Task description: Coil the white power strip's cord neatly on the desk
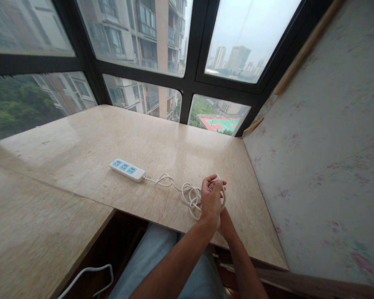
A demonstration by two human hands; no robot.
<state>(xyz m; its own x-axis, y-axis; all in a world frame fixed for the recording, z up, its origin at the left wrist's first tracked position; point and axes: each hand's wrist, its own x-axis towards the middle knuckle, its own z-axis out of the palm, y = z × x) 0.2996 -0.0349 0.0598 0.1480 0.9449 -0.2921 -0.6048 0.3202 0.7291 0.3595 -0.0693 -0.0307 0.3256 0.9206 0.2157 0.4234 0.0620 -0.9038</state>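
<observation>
A white power strip (127, 169) with blue socket faces lies on the stone countertop, left of my hands. Its white cord (191, 196) runs right and gathers into a loose, tangled coil beside my hands. My left hand (210, 195) crosses over in front, its fingers bent and pinched on the cord. A loop of cord rises past the fingertips and curves down along the right side. Behind my left wrist, my right hand (223, 214) is close against it and mostly hidden. Its grip on the cord cannot be made out.
The beige countertop (90, 137) reaches to dark window frames (137, 70). A flowered wall (314, 166) closes off the right side. The counter's front edge borders a dark gap at lower left, where another white cable-like piece (90, 269) hangs. My legs (156, 253) are below the counter.
</observation>
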